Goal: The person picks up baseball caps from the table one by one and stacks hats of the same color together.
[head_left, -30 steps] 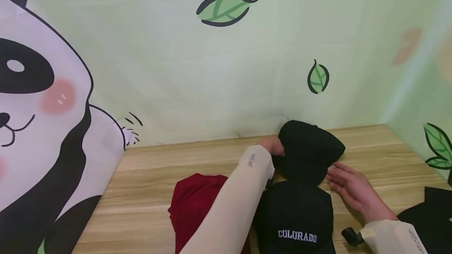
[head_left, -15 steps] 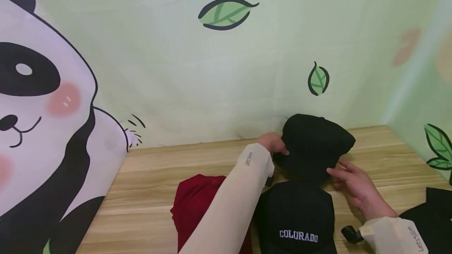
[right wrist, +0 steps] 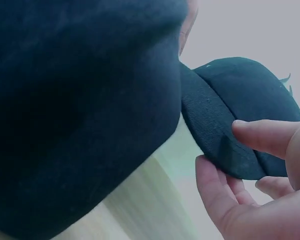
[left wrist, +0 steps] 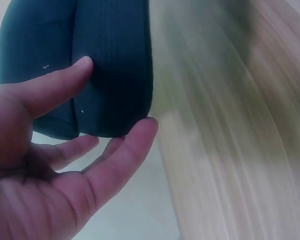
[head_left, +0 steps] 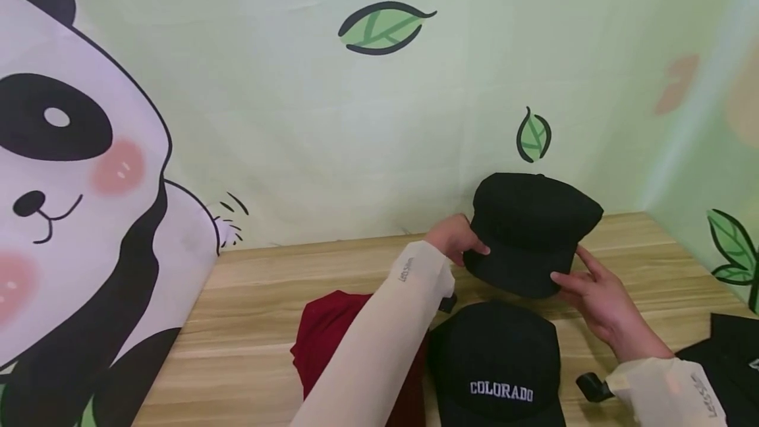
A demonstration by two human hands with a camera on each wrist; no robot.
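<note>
A plain black cap [head_left: 528,216] is up off the table near the back wall, its brim tilted toward me. My left hand [head_left: 455,239] pinches the brim's left side. In the left wrist view, the left thumb [left wrist: 65,82] lies on top of the brim with the other fingers beneath. At the right side my right hand [head_left: 605,298] holds the brim likewise, its thumb [right wrist: 265,135] above and fingers below in the right wrist view. Just in front, a black cap lettered COLORADO [head_left: 498,354] sits on the table.
A dark red cap [head_left: 332,335] lies to the left, partly hidden by my left sleeve [head_left: 379,335]. Another black item [head_left: 732,361] lies at the right edge, its kind unclear. The wooden table [head_left: 237,321] ends at a green cloth wall [head_left: 284,117] with a panda print.
The plain black cap has risen and shifted slightly right, and its brim now shows more fully. My right hand, beside the cap before, now grips its brim. The COLORADO cap stays put.
</note>
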